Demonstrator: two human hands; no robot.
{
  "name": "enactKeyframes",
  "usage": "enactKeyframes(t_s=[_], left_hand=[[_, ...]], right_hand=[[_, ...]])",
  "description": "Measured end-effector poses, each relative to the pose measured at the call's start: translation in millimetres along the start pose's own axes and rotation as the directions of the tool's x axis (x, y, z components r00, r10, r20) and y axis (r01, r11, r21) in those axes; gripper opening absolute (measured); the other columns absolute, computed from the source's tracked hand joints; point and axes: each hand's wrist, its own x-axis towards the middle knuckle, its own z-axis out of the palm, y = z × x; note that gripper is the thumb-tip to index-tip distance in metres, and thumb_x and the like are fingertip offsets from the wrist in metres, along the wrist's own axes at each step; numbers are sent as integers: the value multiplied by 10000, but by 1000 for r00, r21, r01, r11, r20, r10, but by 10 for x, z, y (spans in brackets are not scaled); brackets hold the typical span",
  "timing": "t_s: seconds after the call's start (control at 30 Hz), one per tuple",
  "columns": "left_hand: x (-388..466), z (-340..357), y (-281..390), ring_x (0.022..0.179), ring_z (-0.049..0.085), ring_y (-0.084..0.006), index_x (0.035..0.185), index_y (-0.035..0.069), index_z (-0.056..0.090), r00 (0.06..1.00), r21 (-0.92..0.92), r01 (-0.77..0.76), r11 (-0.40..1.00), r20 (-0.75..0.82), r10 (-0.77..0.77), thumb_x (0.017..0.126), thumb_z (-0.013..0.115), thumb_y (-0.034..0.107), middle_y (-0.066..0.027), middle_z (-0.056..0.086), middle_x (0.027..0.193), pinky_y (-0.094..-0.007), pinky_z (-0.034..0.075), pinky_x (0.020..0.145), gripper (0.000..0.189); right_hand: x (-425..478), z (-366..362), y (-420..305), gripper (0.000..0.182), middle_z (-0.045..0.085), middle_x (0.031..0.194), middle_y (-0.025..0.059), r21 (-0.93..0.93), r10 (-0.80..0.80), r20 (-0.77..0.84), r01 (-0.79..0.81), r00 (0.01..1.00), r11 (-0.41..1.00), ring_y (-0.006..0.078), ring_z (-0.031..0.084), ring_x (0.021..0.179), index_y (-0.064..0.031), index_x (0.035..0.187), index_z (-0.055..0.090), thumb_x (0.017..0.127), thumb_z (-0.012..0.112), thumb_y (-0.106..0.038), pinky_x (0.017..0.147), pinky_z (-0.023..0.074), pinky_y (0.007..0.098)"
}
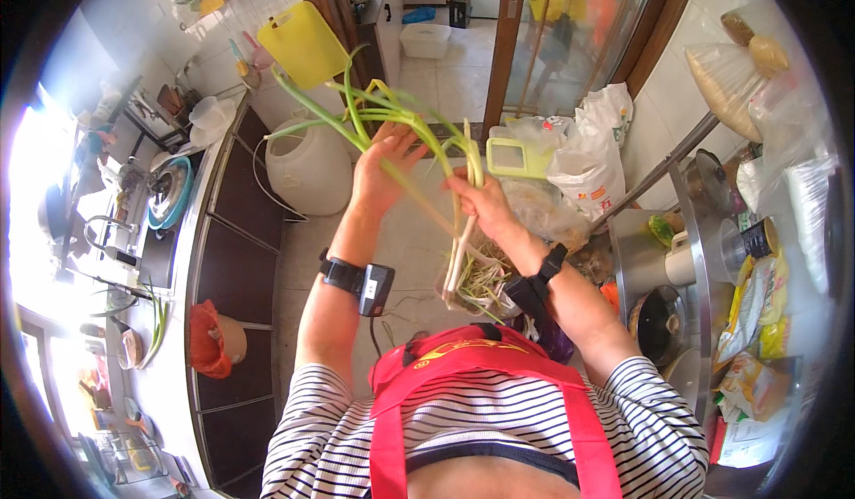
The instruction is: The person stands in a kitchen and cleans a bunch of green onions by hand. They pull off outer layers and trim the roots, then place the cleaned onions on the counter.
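Observation:
A few scallions [475, 163] with pale stalks and long green leaves are gripped around the stalks by my right hand [487, 206]. Their white ends point down towards my body. The leaves fan up and left, across my left hand [386, 165]. That hand has its fingers spread, with leaves lying against the palm and thumb, and it does not close on them. A thin pale strip, blurred, slants between the two hands. Below my right hand, a heap of scallion trimmings [486, 284] sits low, partly hidden by the stalks and my forearm.
On the left runs a counter with a sink [160, 258], a teal basin [172, 192] and more scallions [157, 322]. An orange-lined bin [212, 340] hangs on its front. A white bucket [307, 172] stands ahead. Metal shelving [695, 278] with pots is at right, near plastic bags [588, 172].

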Motion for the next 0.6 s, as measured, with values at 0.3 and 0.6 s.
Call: enactKeyframes(t_s=[0.3,0.6], left_hand=[[-55,-292,198,501,370,-41,1224,-23,466,959,309,191,932,-261,-110,858,541,131,-94,600,841,-158,254,397,404],[207,331,-148,582,465,-20,1155,3,542,968,512,190,838,-239,-74,814,621,131,-22,634,856,-161,309,447,373]], right_hand=[[247,-551,-360,193,627,863,75,72,-144,-28,146,989,987,1,344,468,-21,978,571,885,542,-188,411,276,149],[272,-344,-367,211,639,828,59,-83,-13,157,26,988,996,5,320,436,-49,958,580,889,531,-242,395,235,157]])
